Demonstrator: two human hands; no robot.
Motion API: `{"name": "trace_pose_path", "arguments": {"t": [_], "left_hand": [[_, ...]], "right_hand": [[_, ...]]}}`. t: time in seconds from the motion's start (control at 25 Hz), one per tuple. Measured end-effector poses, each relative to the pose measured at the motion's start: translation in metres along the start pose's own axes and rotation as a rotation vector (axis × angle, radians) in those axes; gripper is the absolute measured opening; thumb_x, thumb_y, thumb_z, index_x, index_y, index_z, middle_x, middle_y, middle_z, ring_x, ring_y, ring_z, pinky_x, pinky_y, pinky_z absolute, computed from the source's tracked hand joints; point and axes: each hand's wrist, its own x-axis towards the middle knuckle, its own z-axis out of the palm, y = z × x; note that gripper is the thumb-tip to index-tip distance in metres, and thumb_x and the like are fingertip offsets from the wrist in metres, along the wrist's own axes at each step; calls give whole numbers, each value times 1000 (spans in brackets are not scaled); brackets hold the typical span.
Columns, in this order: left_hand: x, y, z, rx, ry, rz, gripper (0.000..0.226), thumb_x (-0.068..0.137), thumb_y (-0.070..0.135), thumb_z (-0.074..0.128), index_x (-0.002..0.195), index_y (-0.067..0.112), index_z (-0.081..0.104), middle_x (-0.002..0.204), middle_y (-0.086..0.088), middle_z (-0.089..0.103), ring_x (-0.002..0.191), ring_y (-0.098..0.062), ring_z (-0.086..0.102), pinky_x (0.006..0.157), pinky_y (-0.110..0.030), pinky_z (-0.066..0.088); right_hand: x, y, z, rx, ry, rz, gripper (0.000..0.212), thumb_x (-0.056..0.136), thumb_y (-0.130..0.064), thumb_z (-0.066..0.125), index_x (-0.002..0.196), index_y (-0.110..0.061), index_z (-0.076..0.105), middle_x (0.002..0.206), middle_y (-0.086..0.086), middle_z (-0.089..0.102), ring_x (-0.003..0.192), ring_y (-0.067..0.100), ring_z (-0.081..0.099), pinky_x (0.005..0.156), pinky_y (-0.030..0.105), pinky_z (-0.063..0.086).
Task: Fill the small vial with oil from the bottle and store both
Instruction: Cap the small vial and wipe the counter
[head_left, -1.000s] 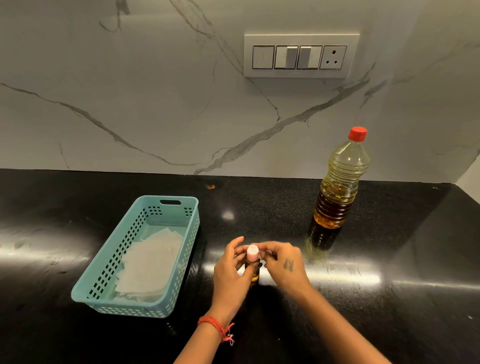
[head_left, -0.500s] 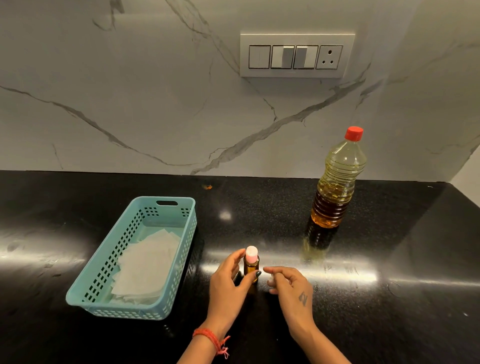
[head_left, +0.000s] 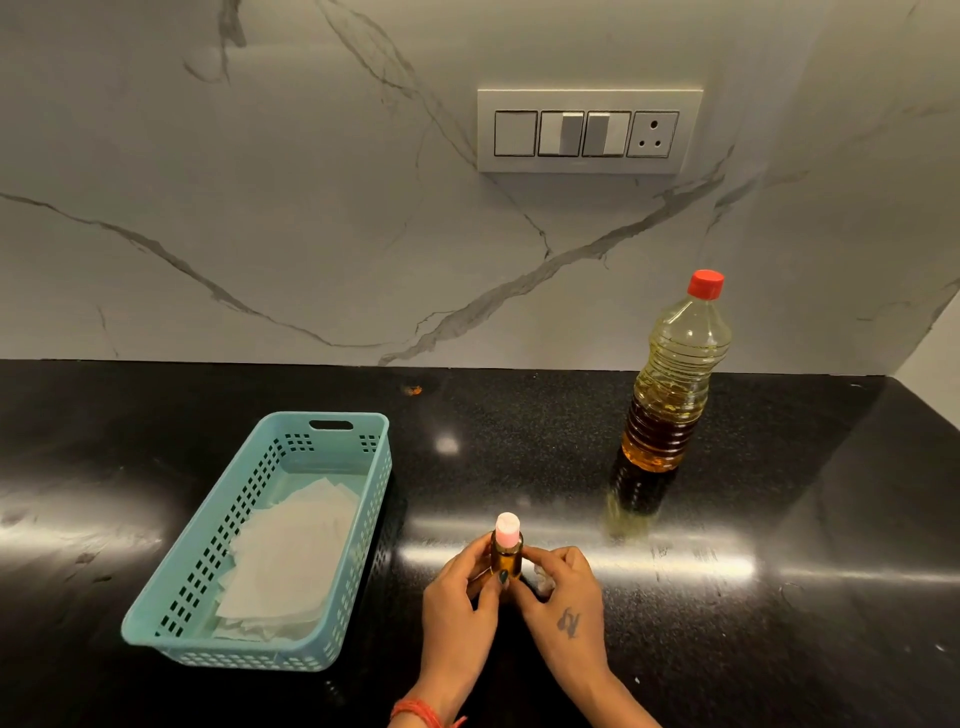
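A small amber vial (head_left: 507, 557) with a pink cap stands upright on the black counter, near the front middle. My left hand (head_left: 460, 610) wraps around its left side, thumb across the glass. My right hand (head_left: 563, 603) touches its right side with the fingertips, and something pale shows under those fingers. The oil bottle (head_left: 672, 384) with a red cap stands upright to the back right, apart from both hands. The cap is on.
A teal perforated basket (head_left: 208, 545) lies to the left of the vial, with white paper sheets on its floor. The marble wall with a switch panel (head_left: 587, 132) rises behind the counter. A side wall closes the far right.
My right hand, which had drawn back from the vial half a second ago, has come back to touch its right side. The left hand kept hold of the vial.
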Motion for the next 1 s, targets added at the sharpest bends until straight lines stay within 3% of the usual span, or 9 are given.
{"name": "trace_pose_path", "arguments": {"t": [0.12,0.32,0.48,0.8,1.0], "left_hand": [[2,-4,3,-6,0,-5,48,81,-1,62,113,35,60,107,12,68,100,5,61,91,-19,48],[14,2,8,-98,-11,-12,46,80,-6,60,111,28,62,105,11,68,97,5,63,80,-8,47],[36,5,15,-137,-33,-47,43,82,-7,58,106,28,62,103,9,69,95,3,63,74,-9,49],[101,7,36,-108,-47,-52,41,81,-3,59,98,34,58,101,10,67,96,2,63,84,-15,50],[131,11,47,-141,-101,-51,40,83,-5,56,105,29,57,103,12,64,97,7,61,85,-11,47]], "right_hand": [[2,4,1,-4,27,-13,32,77,-22,73,108,-25,68,80,-9,46,75,5,50,61,7,36],[14,7,2,18,67,-37,31,75,-18,75,104,-25,70,78,-7,47,69,6,50,62,9,38],[37,9,2,-24,75,-51,28,76,-21,74,103,-26,70,78,-8,47,68,3,49,60,9,36],[106,16,6,-83,106,-82,27,76,-22,74,103,-20,71,78,-7,45,71,-2,46,61,5,34],[140,23,6,-148,97,-52,29,78,-26,72,107,-21,69,82,-2,48,73,6,47,60,7,31]]}}
